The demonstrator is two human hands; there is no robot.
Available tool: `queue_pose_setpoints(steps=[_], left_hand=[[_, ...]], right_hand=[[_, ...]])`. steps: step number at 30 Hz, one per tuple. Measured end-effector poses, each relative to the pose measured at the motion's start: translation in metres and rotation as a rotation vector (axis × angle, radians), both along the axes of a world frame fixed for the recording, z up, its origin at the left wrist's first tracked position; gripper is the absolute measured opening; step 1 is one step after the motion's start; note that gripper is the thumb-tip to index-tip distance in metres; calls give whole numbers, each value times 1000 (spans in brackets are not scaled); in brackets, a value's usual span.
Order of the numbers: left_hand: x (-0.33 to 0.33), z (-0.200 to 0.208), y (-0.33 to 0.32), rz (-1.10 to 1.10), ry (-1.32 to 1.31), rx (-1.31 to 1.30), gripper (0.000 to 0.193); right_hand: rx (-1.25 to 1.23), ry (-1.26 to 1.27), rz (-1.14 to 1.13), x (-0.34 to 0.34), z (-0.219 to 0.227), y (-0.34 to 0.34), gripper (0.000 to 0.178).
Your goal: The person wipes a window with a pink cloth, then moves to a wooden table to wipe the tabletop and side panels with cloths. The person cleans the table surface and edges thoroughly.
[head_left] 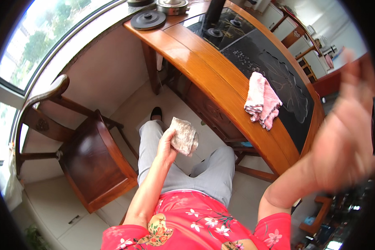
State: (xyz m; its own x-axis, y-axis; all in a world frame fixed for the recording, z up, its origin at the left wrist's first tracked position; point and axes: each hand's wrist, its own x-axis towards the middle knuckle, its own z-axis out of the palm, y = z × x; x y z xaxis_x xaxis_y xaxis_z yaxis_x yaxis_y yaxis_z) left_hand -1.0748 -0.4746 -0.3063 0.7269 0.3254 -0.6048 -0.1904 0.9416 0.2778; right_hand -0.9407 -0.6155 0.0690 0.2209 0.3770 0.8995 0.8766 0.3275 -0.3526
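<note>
In my left hand (166,146) is a folded beige cloth (184,136), held above my lap with the fingers closed on its left edge. My right hand (341,141) is raised at the far right, close to the camera and smeared by motion, so its fingers cannot be made out. A pink cloth (262,100) with a dark-patterned edge lies folded on the wooden tea table (196,48), partly over the table's black inlaid panel (279,79).
A round dark lid-like disc (148,20) and a metal pot (172,6) sit at the table's far left end. To my left stands a dark wooden chair (98,162) by the window (46,37). Another wooden chair (293,36) is beyond the table.
</note>
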Motion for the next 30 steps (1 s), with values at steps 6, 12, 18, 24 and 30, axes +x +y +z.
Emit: queue_pose_setpoints(steps=[6, 12, 18, 24, 30], left_hand=[[29, -15, 6, 91, -4, -115, 43], [61, -20, 15, 48, 72, -68, 48], [128, -27, 30, 163, -126, -97, 57], [220, 3, 47, 350, -305, -87, 64], [270, -5, 30, 200, -437, 235, 58]], right_hand=[[-667, 335, -166, 54, -173, 84, 26], [-817, -209, -430, 122, -229, 89, 27], [-811, -259, -536, 132, -226, 117, 23], [-798, -217, -473, 135, -224, 116, 25], [-831, -193, -475, 135, -225, 115, 26]])
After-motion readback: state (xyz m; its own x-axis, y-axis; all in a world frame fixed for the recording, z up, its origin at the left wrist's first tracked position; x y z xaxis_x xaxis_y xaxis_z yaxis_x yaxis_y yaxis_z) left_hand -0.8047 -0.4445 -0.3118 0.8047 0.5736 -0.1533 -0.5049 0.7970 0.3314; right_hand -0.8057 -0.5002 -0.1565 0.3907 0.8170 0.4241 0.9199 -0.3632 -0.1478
